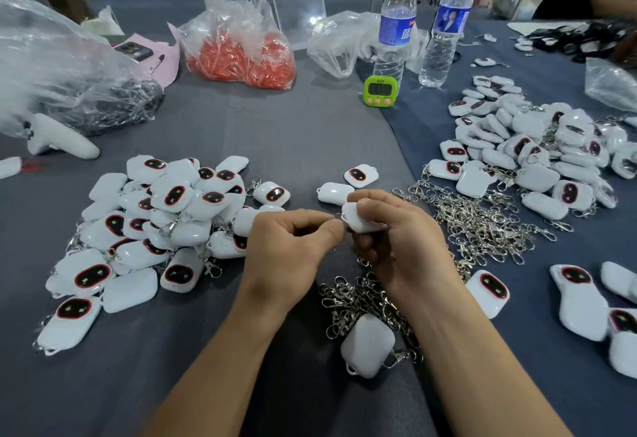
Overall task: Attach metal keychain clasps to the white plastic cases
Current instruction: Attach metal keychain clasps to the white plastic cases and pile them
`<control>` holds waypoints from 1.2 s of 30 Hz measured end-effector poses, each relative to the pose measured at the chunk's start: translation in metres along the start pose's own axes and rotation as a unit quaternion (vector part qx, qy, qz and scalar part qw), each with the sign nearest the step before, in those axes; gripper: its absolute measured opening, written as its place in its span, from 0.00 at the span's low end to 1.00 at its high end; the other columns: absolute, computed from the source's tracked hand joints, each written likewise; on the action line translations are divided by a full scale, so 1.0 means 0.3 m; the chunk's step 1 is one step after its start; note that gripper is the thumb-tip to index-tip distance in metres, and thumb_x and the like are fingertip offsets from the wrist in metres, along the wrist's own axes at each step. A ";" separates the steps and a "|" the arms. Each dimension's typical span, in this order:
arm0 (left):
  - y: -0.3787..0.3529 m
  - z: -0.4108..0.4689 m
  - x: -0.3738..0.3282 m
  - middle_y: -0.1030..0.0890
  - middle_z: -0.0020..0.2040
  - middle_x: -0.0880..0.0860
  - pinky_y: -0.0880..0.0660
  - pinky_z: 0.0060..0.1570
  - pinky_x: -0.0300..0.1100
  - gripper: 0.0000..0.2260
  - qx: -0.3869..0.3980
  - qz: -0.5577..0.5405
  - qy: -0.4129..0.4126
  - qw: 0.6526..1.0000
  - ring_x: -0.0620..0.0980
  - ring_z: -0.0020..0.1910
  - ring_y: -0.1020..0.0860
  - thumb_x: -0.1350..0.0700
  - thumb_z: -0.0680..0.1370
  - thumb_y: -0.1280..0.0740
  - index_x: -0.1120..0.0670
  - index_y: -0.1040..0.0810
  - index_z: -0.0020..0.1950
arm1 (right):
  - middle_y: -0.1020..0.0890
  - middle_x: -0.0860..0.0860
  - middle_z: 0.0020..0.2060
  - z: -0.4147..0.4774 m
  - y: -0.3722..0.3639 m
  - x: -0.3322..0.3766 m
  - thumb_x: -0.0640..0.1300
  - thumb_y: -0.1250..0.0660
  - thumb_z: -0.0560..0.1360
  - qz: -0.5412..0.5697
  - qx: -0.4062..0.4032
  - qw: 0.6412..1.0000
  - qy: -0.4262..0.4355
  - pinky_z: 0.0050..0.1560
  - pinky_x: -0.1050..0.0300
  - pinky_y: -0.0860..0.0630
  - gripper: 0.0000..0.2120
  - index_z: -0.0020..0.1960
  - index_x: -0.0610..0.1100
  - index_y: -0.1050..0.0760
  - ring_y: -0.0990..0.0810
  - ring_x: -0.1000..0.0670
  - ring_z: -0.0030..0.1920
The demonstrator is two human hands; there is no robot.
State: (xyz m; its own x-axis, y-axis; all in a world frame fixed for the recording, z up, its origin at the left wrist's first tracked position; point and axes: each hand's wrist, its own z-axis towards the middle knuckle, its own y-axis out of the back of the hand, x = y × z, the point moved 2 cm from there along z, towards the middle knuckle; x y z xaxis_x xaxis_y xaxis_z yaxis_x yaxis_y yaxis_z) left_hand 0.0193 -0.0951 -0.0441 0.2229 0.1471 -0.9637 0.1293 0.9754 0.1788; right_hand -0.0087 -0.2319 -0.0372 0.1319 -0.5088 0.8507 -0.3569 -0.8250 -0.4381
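While the right hand (pixel 406 243) curls its fingers and thumb around a white plastic case (pixel 363 221), holding it above the counter (pixel 275 133), the left hand (pixel 293 240) pinches thumb against forefinger right at the case's corner loop. A small glint of a keychain clasp (pixel 337 216) shows between those fingertips; the rest of it is hidden. Both hands meet in the middle of the view, over the grey cloth.

Just beyond the hands lie two loose cases (pixel 334 193), apart from the piles. A heap of loose metal clasps (pixel 475 226) spreads to the right of the right hand, and a second tangle of clasps (pixel 362 302) lies under the right wrist with one case resting on it. On the left sits a pile of cases with clasps (pixel 155 223); a larger pile (pixel 537 147) lies far right.

Farther back stand a green timer (pixel 378 90), two water bottles (pixel 394 23) and a clear bag of orange-red pieces (pixel 241 54).
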 end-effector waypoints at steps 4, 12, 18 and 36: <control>0.012 -0.009 -0.010 0.22 0.31 0.48 0.29 0.35 0.44 0.05 0.003 0.216 -0.156 0.964 0.48 0.32 0.25 0.56 0.72 0.28 0.53 0.16 0.35 | 0.19 0.50 0.30 -0.010 -0.004 -0.003 0.32 0.31 0.72 -0.109 -0.055 0.987 0.108 0.25 0.62 0.34 0.09 0.43 0.45 0.18 0.30 0.52 0.25; 0.047 -0.025 0.005 0.20 0.36 0.49 0.28 0.40 0.47 0.03 -0.051 0.324 -0.194 0.925 0.50 0.37 0.25 0.58 0.74 0.28 0.54 0.15 0.40 | 0.17 0.48 0.31 -0.012 -0.024 -0.003 0.46 0.31 0.72 -0.253 -0.026 0.944 0.208 0.28 0.58 0.28 0.05 0.43 0.48 0.16 0.21 0.51 0.28; 0.182 0.038 -0.007 0.16 0.39 0.39 0.25 0.43 0.28 0.08 -0.251 0.099 -0.043 0.962 0.37 0.42 0.17 0.57 0.74 0.28 0.43 0.15 0.44 | 0.13 0.56 0.42 0.030 0.086 0.042 0.35 0.34 0.75 -0.326 -0.184 0.906 0.197 0.42 0.62 0.22 0.14 0.47 0.53 0.16 0.17 0.59 0.38; -0.080 -0.079 -0.023 0.22 0.54 0.47 0.28 0.56 0.47 0.15 0.026 0.403 -0.137 0.904 0.51 0.53 0.26 0.47 0.73 0.32 0.47 0.19 0.58 | 0.19 0.48 0.37 0.054 0.082 0.028 0.45 0.40 0.82 -0.581 -0.177 0.750 0.264 0.44 0.47 0.32 0.12 0.45 0.44 0.21 0.25 0.40 0.42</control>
State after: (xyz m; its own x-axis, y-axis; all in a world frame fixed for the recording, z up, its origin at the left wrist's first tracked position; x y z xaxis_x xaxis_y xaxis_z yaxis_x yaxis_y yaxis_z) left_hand -0.0083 -0.1156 -0.0464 0.4943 0.7544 -0.4320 -0.1386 0.5590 0.8175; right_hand -0.0012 -0.2605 -0.0454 0.1924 0.7470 0.6364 -0.5197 -0.4725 0.7118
